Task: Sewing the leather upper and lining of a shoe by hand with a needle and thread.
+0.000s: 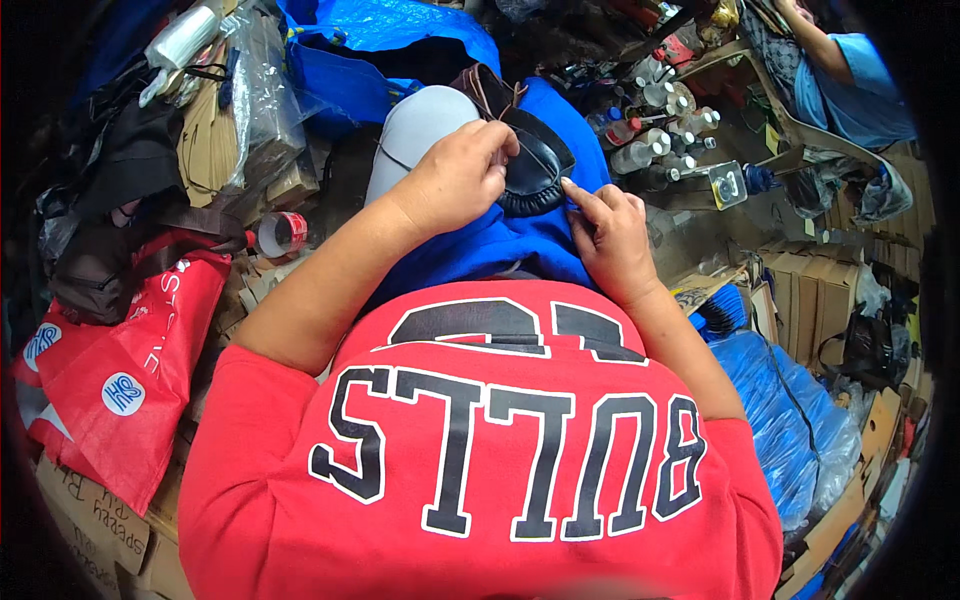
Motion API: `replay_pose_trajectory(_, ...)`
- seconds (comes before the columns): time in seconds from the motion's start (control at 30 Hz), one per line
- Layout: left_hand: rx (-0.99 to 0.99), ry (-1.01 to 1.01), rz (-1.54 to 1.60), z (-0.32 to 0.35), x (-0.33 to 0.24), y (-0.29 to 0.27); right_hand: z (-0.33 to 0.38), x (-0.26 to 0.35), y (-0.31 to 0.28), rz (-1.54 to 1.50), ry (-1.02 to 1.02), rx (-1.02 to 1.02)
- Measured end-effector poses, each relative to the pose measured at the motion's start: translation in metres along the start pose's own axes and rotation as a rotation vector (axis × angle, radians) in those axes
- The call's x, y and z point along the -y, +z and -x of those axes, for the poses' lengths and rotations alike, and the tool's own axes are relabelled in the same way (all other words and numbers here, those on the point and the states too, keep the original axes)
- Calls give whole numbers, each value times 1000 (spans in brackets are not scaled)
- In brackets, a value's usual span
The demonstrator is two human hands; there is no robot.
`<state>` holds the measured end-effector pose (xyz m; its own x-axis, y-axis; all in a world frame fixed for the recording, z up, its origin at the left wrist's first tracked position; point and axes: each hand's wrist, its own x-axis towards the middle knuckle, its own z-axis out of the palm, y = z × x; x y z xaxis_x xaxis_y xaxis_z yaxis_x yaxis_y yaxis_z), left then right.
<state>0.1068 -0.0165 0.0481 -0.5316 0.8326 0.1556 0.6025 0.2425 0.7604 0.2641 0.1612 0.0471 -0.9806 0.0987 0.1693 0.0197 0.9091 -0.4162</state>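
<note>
A black leather shoe with a gathered, stitched toe rests across my lap, its toe pointing toward me. My left hand is closed in a pinch just over the shoe's left side, on what looks like a thin dark thread. At the right rim of the toe, my right hand has thumb and index finger pressed together; whatever sits between them is too small to name. Dark thread also crosses the light grey cloth over my left knee. Behind the shoe lies a brown leather piece with laces.
Several capped bottles stand at the right, beyond my knee. A blue bag gapes open ahead. Red bag and a plastic bottle lie left. Blue plastic bundle is near my right elbow. Another person's arm shows far right.
</note>
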Motion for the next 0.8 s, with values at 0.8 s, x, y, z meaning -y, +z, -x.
replay_pose_trajectory(0.8,-156,143,-282,-1,8,21,-4,-11,-7,-201,138,71)
